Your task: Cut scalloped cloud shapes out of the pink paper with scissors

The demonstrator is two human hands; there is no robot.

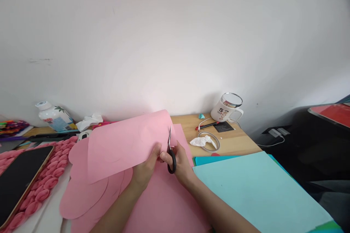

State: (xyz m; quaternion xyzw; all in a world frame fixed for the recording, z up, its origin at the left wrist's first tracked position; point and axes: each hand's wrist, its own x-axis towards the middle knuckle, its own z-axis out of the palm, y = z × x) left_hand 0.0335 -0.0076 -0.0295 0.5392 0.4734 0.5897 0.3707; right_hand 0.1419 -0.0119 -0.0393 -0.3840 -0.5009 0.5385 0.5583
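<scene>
Paper (166,207) in pink is lying nearest, at 6 o'clock from the scissors (168,144), while scalloped pink cutouts (82,193) are overlapping at 8 o'clock. Pale blue sheets (257,185) are resting in a pile at 4 o'clock, partly behind the right forearm, and a dark-screened phone (23,174) is lying on a braided pink mat (43,193) at 9 o'clock. Farther in, the left hand (147,166) is pinching the lower edge of a raised pink sheet (120,149), which is spanning 9 to 12 o'clock and bending over at its right end. The right hand (181,163) is grasping the scissors by their black handle, the blades pointing toward 12 o'clock at that right end; whether they are parted is hard to tell. Beyond, on the wooden desk (243,142), a crumpled tissue (203,141) is lying across a coiled cable (218,143) between 2 and 3 o'clock. A white mug (219,111) is standing at 2 o'clock, with a black card (224,127) lying just beside its base. Toward 10 o'clock, a white bottle (54,118) is leaning near another crumpled tissue (89,121). Farthest off, a pale wall (153,43) is filling 12 o'clock.
</scene>
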